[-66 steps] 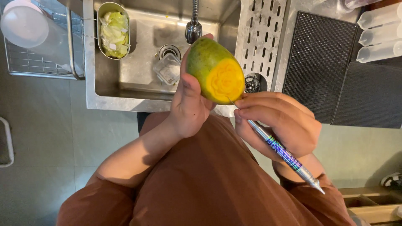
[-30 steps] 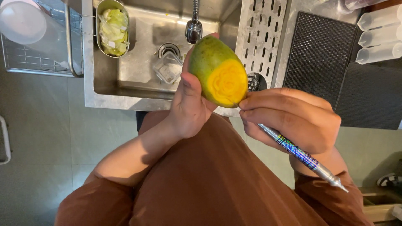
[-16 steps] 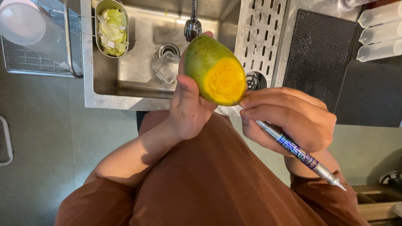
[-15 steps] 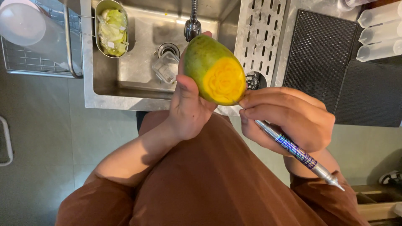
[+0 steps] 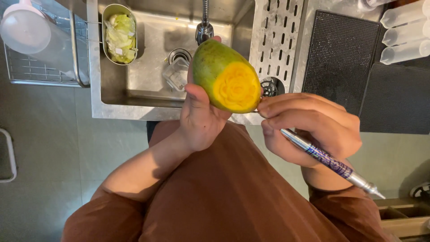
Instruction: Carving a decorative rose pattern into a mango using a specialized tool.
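My left hand grips a green mango from below and behind, over the front edge of a steel sink. A peeled yellow patch on the mango faces me and bears a carved flower pattern. My right hand holds a thin carving knife with a silver and purple handle like a pen. Its tip meets the lower right rim of the yellow patch, where my fingers hide the blade.
A metal strainer basket of green peel scraps hangs in the sink, and a clear plastic cup lies by the drain under the tap. A wire rack holds a white jug at left. Black mats and clear squeeze bottles lie at right.
The mango and both hands have shifted only slightly; the knife hand stays at the lower right rim of the carved patch and its handle angle has changed a little.
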